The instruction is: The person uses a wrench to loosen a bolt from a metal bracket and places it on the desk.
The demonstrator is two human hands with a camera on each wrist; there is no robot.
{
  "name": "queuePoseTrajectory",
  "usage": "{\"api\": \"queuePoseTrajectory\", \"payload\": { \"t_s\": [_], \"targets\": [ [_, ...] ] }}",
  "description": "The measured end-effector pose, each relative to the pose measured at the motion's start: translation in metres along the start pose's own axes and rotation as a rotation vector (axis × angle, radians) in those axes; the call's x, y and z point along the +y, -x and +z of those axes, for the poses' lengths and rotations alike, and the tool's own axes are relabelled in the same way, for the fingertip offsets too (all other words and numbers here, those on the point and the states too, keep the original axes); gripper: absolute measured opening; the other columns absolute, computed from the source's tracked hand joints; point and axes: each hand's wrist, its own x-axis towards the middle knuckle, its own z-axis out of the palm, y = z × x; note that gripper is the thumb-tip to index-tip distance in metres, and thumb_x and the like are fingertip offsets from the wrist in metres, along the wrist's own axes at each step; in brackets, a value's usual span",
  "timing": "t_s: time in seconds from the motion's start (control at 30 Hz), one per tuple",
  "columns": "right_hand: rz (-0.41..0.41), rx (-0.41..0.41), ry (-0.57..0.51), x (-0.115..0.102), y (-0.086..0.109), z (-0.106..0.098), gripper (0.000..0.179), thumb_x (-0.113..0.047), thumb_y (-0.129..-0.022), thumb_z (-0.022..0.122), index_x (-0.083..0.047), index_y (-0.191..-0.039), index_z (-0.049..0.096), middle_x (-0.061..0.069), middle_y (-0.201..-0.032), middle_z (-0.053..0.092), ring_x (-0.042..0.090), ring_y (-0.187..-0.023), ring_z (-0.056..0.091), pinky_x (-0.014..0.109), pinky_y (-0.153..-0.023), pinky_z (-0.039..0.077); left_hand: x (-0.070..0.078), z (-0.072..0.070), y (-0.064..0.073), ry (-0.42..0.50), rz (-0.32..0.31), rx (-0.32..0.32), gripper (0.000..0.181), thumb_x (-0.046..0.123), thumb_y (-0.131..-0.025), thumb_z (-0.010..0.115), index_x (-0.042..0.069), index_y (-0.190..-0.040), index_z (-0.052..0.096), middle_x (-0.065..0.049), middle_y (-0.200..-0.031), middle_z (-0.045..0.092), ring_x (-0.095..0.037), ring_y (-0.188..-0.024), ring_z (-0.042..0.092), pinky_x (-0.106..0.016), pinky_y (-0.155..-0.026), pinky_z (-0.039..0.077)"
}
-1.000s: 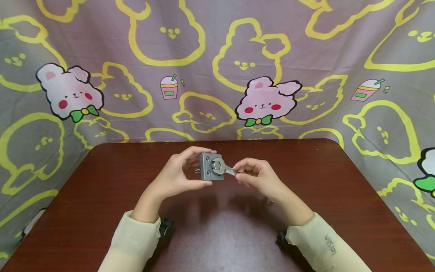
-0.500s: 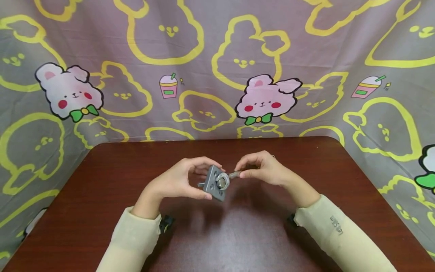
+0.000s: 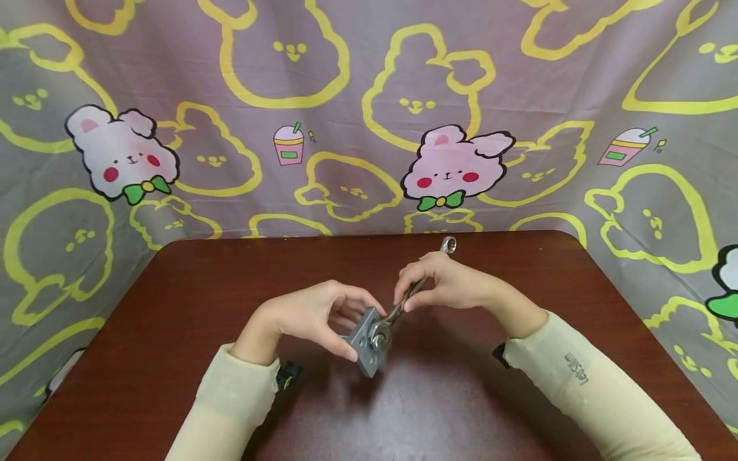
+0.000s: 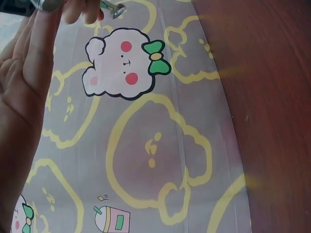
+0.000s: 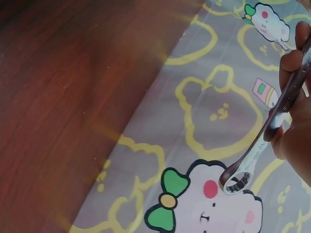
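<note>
In the head view my left hand grips a grey metal block by its edges, thumb in front. Holes run through the block's face, and a hex bolt head stands out from it. My right hand pinches a combination wrench near mid-shank; its lower end sits round the bolt head. The wrench's ring end sticks up beyond my fingers, and shows large in the right wrist view, below the right hand. In the left wrist view, part of the left hand shows at the left edge.
Both hands are above a dark red-brown table. Behind it hangs a grey-pink curtain printed with yellow outlines and cartoon rabbits. Dark wrist mounts show by both light sleeves.
The block has moved lower and tilted, its face turning more to the right. The right hand has swung the wrench from nearly level to pointing up and right, so its ring end now shows.
</note>
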Motion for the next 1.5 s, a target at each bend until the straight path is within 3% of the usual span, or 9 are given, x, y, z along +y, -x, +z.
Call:
{"api": "queuePoseTrajectory", "payload": {
  "t_s": [0.17, 0.33, 0.5, 0.7, 0.9, 1.07, 1.3, 1.5],
  "targets": [
    [-0.041, -0.021, 0.079, -0.004, -0.001, -0.002, 0.012, -0.017, -0.080, 0.081, -0.020, -0.092, 0.078, -0.010, -0.077, 0.068, 0.008, -0.073, 0.058, 0.030, -0.065, 0.046, 0.001, 0.004, -0.003, -0.005, -0.025, -0.056, 0.056, 0.004, -0.077, 0.081, 0.000, -0.128, 0.057, -0.014, -0.117, 0.070, -0.016, -0.104, 0.071, -0.032, -0.096, 0.056],
    [-0.009, 0.000, 0.070, -0.004, 0.004, -0.004, 0.012, -0.016, -0.082, 0.080, -0.017, -0.094, 0.078, -0.007, -0.079, 0.069, 0.010, -0.074, 0.060, 0.027, -0.066, 0.049, 0.000, 0.004, -0.001, 0.000, 0.002, -0.021, 0.057, 0.004, -0.077, 0.081, 0.000, -0.128, 0.057, -0.016, -0.118, 0.069, -0.017, -0.104, 0.071, -0.033, -0.097, 0.056],
    [0.077, 0.104, 0.013, -0.001, 0.020, -0.005, 0.016, -0.005, -0.084, 0.076, -0.011, -0.099, 0.076, 0.001, -0.087, 0.071, 0.011, -0.077, 0.062, 0.028, -0.071, 0.057, -0.003, 0.002, 0.006, -0.031, 0.085, 0.112, 0.059, 0.006, -0.076, 0.083, 0.001, -0.129, 0.058, -0.014, -0.118, 0.070, -0.021, -0.105, 0.070, -0.035, -0.097, 0.056],
    [0.136, 0.317, 0.015, 0.000, 0.038, -0.002, 0.015, -0.002, -0.084, 0.075, -0.009, -0.098, 0.075, 0.005, -0.091, 0.074, 0.009, -0.079, 0.065, 0.027, -0.067, 0.055, -0.009, 0.002, 0.010, -0.084, 0.154, 0.295, 0.063, 0.005, -0.074, 0.084, 0.003, -0.131, 0.057, -0.011, -0.121, 0.070, -0.021, -0.104, 0.070, -0.035, -0.095, 0.057],
    [0.234, 0.460, -0.050, -0.002, 0.043, 0.013, 0.015, -0.003, -0.087, 0.073, -0.004, -0.102, 0.073, 0.009, -0.090, 0.073, 0.008, -0.077, 0.066, 0.024, -0.069, 0.057, -0.013, 0.003, 0.005, -0.222, 0.234, 0.541, 0.069, 0.007, -0.071, 0.088, 0.013, -0.132, 0.056, -0.006, -0.130, 0.066, -0.018, -0.110, 0.069, -0.033, -0.095, 0.057],
    [0.302, 0.565, -0.156, -0.003, 0.043, 0.028, 0.018, 0.001, -0.088, 0.069, 0.002, -0.106, 0.069, 0.001, -0.082, 0.070, 0.009, -0.068, 0.065, 0.027, -0.062, 0.057, -0.012, 0.006, -0.002, -0.344, 0.318, 0.705, 0.075, 0.007, -0.069, 0.090, 0.012, -0.135, 0.055, -0.006, -0.133, 0.065, -0.016, -0.107, 0.069, -0.029, -0.093, 0.057],
    [0.323, 0.670, -0.290, -0.005, 0.034, 0.042, 0.019, -0.002, -0.092, 0.067, 0.002, -0.110, 0.065, -0.004, -0.078, 0.068, 0.014, -0.064, 0.059, 0.027, -0.057, 0.052, -0.008, 0.009, -0.007, -0.411, 0.401, 0.845, 0.078, 0.003, -0.067, 0.090, 0.011, -0.136, 0.054, -0.007, -0.131, 0.067, -0.013, -0.106, 0.068, -0.025, -0.090, 0.057],
    [0.294, 0.653, -0.315, -0.004, 0.028, 0.049, 0.019, -0.001, -0.092, 0.065, 0.003, -0.110, 0.064, -0.001, -0.076, 0.066, 0.023, -0.061, 0.057, 0.028, -0.056, 0.052, -0.010, 0.009, -0.009, -0.389, 0.414, 0.852, 0.077, 0.002, -0.067, 0.090, 0.009, -0.135, 0.054, -0.007, -0.133, 0.066, -0.012, -0.110, 0.067, -0.025, -0.091, 0.057]
  ]
}}
